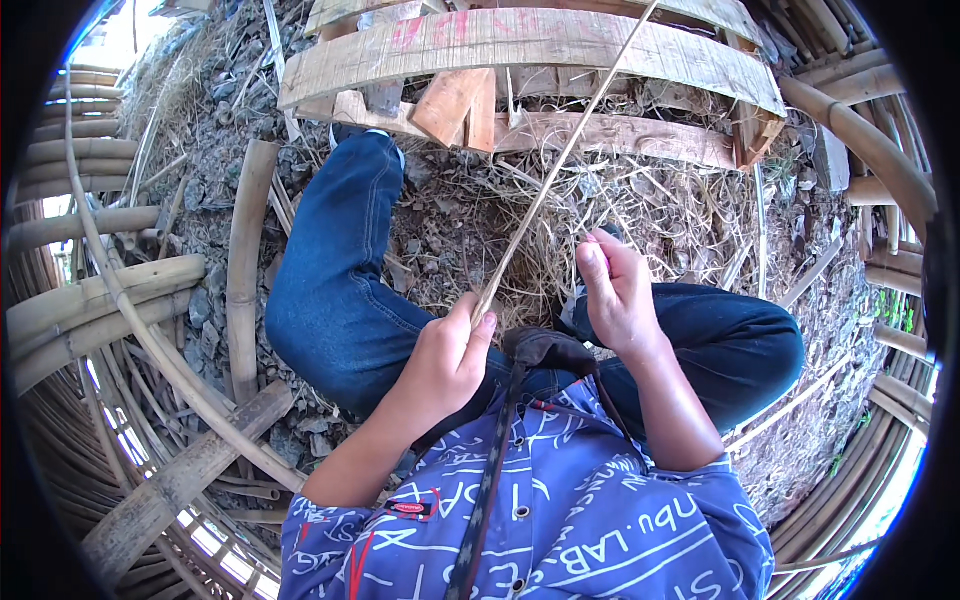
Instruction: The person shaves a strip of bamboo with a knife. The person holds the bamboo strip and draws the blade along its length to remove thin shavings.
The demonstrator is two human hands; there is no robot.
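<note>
My left hand (440, 365) is closed around the lower end of a long thin bamboo strip (560, 165). From my thumb and fingers the strip slants up and to the right, crossing in front of a wooden pallet (530, 40) and out past the top edge. My right hand (617, 295) is raised over my right leg, fingers curled in and thumb pressed against them. Something small and dark shows by its fingertips, too little of it to name. A gap lies between the right hand and the strip.
Thin shavings (640, 200) litter the rocky ground below the pallet. A short upright bamboo pole (248, 260) stands left of my bent knee. Bamboo poles (110, 300) cross at the left, and more bamboo rails (890, 190) line the right side.
</note>
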